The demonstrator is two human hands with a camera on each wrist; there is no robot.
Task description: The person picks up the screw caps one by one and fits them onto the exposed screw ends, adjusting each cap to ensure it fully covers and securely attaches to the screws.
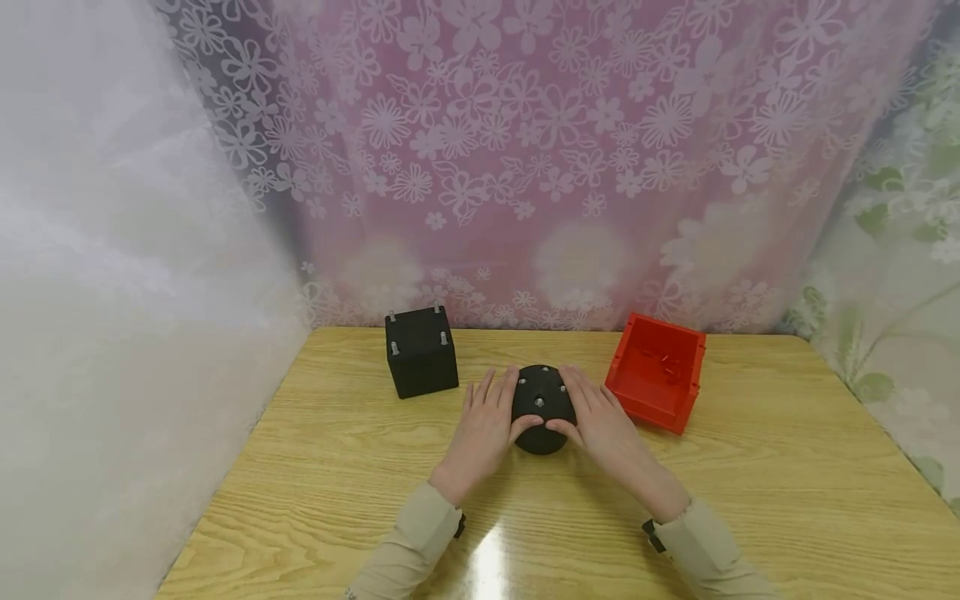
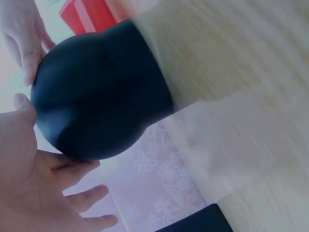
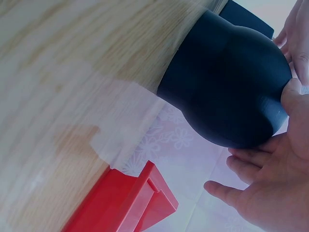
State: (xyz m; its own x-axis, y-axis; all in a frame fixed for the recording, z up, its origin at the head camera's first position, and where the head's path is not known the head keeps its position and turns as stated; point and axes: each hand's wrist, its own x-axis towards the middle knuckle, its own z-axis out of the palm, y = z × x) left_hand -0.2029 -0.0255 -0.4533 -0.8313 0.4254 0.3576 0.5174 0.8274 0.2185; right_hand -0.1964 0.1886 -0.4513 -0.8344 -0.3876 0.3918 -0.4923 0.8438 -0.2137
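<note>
A black rounded block stands on the table between both hands, with several metal bolts showing on its top. From the wrist views it is a smooth dome on a narrower straight-sided base that meets the wood. My left hand holds its left side, thumb across the near part of the top and index finger along the side, other fingers spread. Mirroring that, my right hand holds the right side with thumb and index finger. The thumb tips come close together over the dome.
To the back left sits a black cube with several metal bolts upright on its top. A red bin stands at the back right, with small red pieces inside. Behind the wooden table hangs a pink flowered curtain.
</note>
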